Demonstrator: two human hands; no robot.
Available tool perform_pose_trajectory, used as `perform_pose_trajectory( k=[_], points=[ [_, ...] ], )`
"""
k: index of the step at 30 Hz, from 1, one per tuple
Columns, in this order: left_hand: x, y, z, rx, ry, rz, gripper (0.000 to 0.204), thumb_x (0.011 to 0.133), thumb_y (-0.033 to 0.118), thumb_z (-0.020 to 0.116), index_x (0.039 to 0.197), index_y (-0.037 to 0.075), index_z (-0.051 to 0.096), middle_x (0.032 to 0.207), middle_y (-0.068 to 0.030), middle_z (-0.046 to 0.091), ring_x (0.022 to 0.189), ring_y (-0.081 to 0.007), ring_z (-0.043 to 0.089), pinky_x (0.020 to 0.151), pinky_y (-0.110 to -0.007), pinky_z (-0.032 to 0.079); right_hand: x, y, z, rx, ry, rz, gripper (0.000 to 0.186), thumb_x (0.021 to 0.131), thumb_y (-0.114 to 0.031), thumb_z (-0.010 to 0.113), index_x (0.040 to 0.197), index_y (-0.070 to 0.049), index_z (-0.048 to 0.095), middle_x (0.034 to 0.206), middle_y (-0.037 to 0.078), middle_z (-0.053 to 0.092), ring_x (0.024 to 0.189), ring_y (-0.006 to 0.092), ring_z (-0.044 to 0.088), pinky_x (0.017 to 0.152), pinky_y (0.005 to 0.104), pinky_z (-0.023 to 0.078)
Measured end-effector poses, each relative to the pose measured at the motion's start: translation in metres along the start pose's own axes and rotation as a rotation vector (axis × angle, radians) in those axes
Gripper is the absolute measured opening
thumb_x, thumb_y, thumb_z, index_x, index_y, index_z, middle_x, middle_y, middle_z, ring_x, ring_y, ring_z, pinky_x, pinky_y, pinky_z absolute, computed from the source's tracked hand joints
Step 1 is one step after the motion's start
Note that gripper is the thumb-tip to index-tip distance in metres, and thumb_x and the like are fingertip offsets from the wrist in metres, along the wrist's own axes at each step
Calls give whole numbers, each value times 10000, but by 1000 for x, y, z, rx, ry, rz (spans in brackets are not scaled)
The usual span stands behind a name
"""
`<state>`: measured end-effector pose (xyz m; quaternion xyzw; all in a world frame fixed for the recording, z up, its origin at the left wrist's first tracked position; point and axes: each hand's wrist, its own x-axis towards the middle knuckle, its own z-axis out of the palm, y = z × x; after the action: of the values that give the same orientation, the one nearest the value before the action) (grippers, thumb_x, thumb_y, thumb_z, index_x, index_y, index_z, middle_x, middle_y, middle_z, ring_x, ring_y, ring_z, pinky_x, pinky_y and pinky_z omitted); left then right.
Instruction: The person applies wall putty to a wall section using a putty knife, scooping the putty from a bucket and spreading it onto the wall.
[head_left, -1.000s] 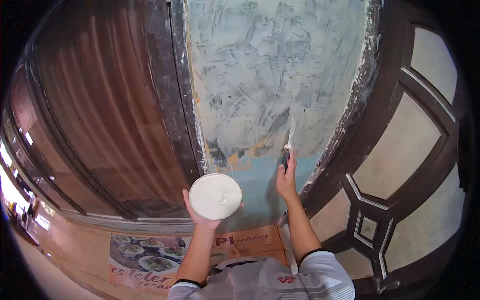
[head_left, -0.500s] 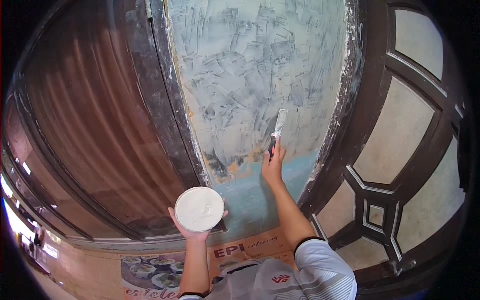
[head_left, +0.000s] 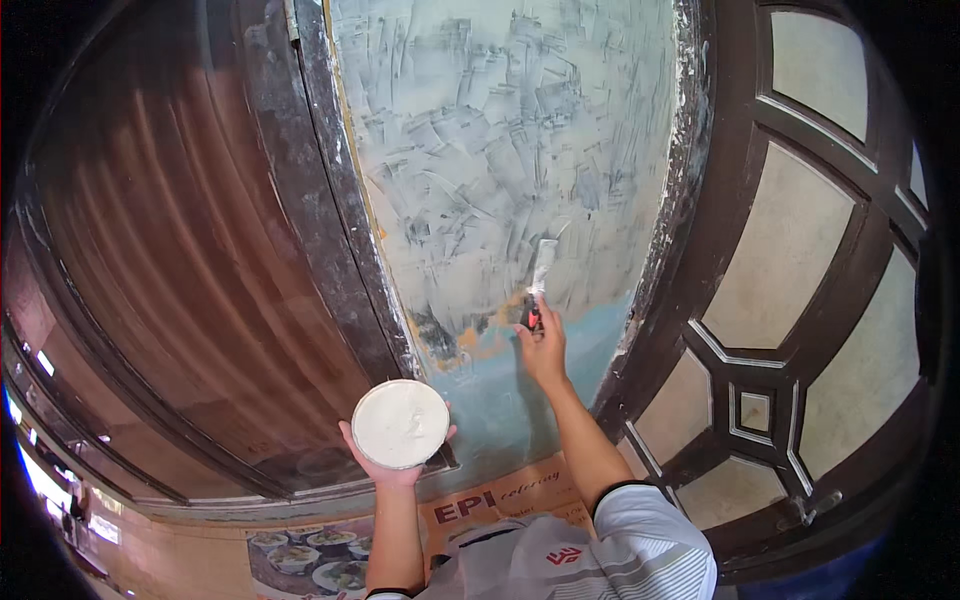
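Here we are at the tall wall panel smeared with grey-white filler [head_left: 510, 130], and the coverage tells its own story: pale, crisscrossing strokes fill the upper stretch almost from edge to edge, with dark grey streaks showing through, so I'd judge this part well along, though patchy. Lower down it's another picture! There's a bare blue-green strip [head_left: 480, 400] along the bottom, and just above its left end, a rough ochre patch [head_left: 468, 337] beside a dark grey blotch [head_left: 432, 338], all apparently left uncoated. Now to the grip: the right hand [head_left: 543, 345] is closed around the black-and-red handle of a narrow putty knife with a white-smeared metal blade [head_left: 542, 268], thumb on the left side, blade pointing up the wall over the lower part of the coated area; whether its edge is pressing on the surface, I can't tell from here. Over to the left hand [head_left: 392, 472], and it's cradling a round white tub of creamy paste [head_left: 400, 423] from below, fingers curled up on both sides of the rim, open top facing us, paste looking plentiful with a small ridged mark right of centre. The tub sits low and left, in front of the foot of the dark, paint-scuffed wooden frame [head_left: 345, 200], well apart from the blade.
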<state>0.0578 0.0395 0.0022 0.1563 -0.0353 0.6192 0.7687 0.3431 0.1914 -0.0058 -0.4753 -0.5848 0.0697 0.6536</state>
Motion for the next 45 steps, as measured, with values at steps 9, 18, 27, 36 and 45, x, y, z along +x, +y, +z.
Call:
perform_pose_trajectory(
  k=[9, 18, 27, 36, 45],
  points=[
    [-2, 12, -5, 43, -27, -27, 1081, 822, 913, 408, 1594, 157, 368, 1630, -271, 313, 1402, -680, 288, 1035, -875, 279, 32, 17, -4, -18, 52, 72, 726, 837, -8, 811, 1497, 1, 509, 1059, 62, 561, 896, 146, 537, 807, 283, 500],
    [-21, 23, 0, -30, 66, -54, 1078, 837, 901, 411, 1609, 153, 333, 1624, -313, 298, 1396, -688, 298, 1008, -871, 314, -2, 1, -2, -9, 55, 47, 723, 847, -4, 771, 1509, 7, 480, 1085, 166, 597, 987, 281, 622, 908, 358, 509],
    [-39, 30, -3, 60, 33, -12, 1056, 845, 897, 404, 1601, 160, 354, 1618, -292, 332, 1376, -696, 320, 995, -872, 330, -41, 38, 19, -112, -20, 45, 713, 826, -45, 834, 1468, -3, 526, 1164, 135, 624, 949, 197, 585, 880, 316, 510],
    [-57, 41, 2, 37, 69, 24, 1064, 838, 900, 419, 1604, 165, 348, 1633, -276, 309, 1400, -691, 284, 995, -879, 322, 40, -19, -16, 159, -8, 187, 727, 825, -17, 811, 1481, 10, 499, 1258, 160, 622, 1080, 242, 626, 949, 337, 504],
    [-65, 40, -5, 32, 75, 27, 1062, 835, 894, 431, 1599, 159, 361, 1625, -288, 320, 1389, -690, 306, 1003, -878, 314, -70, 38, 25, -12, -112, 20, 665, 815, -2, 818, 1420, 17, 540, 1041, 63, 614, 905, 153, 569, 846, 306, 509]
  ],
)
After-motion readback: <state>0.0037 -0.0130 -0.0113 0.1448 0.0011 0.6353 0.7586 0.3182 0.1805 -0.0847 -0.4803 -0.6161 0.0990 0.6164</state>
